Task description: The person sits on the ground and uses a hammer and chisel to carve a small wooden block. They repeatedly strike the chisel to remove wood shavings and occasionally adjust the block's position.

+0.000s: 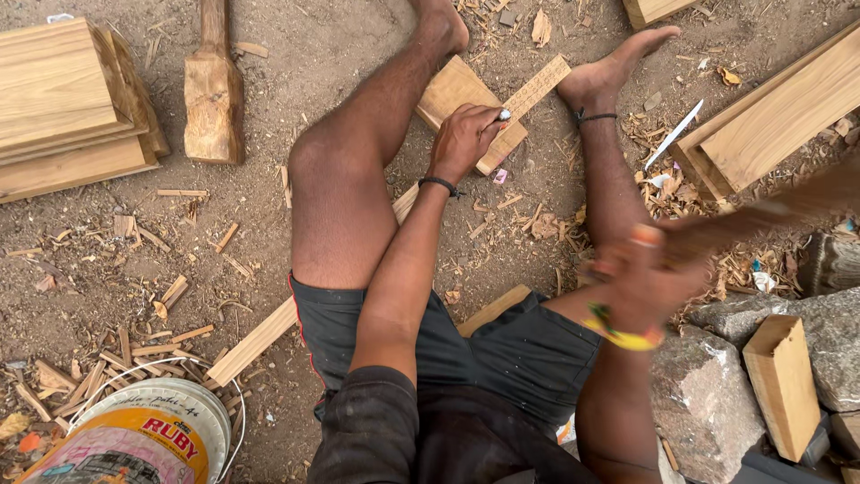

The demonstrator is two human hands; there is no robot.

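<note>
I sit on the dirt with my legs spread. My left hand point(464, 136) is shut on a small chisel point(504, 115), whose metal end touches a narrow carved wooden strip point(539, 85). The strip lies across a flat wooden block point(451, 90) between my feet, and my right foot point(614, 67) rests by its far end. My right hand point(632, 278) is raised at the right, blurred, and grips a wooden mallet point(770, 211) that streaks toward the right edge.
A stack of boards point(63, 99) and a second wooden mallet point(213, 99) lie at the upper left. More boards point(779, 116) lie at the upper right. Stones point(708, 394) and a wood offcut point(784, 385) sit at the lower right. A plastic bucket point(143, 435) stands at the lower left, and a long strip point(260, 341) runs under my thigh.
</note>
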